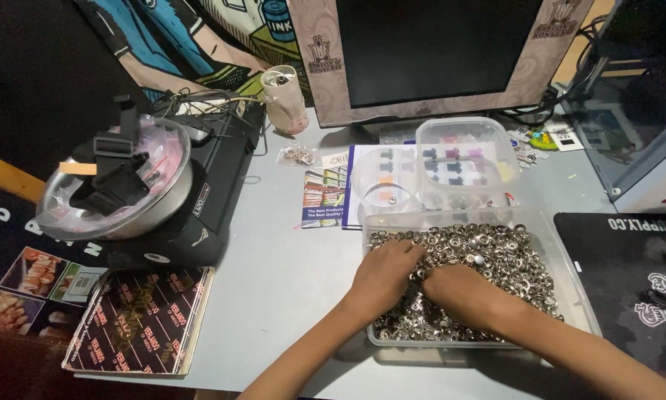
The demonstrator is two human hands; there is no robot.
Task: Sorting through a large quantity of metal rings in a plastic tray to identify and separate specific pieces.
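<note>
Left hand (pixel 387 270): fingers buried in silver rings (pixel 496 255), grip hidden.
Right hand (pixel 459 289): knuckles up among rings, grasp unclear.
Clear tray (pixel 581 300): holds rings, on tabletop (pixel 288 259).

Surface: a pale grey table (pixel 288 259) is carrying everything.
Front right: a clear tray (pixel 570 278) of silver metal rings (pixel 510 255) is sitting on it.
Behind the tray: a clear lidded box (pixel 466 159) and a round clear tub (pixel 385 181) are standing over printed leaflets (pixel 324 196).
Left: a black machine (pixel 214 192) is resting beside a dark patterned booklet (pixel 140 318).
Back: a monitor (pixel 436 52) is standing near a pale cup (pixel 285 100).
Right edge: a black mat (pixel 629 274) is lying flat.
</note>
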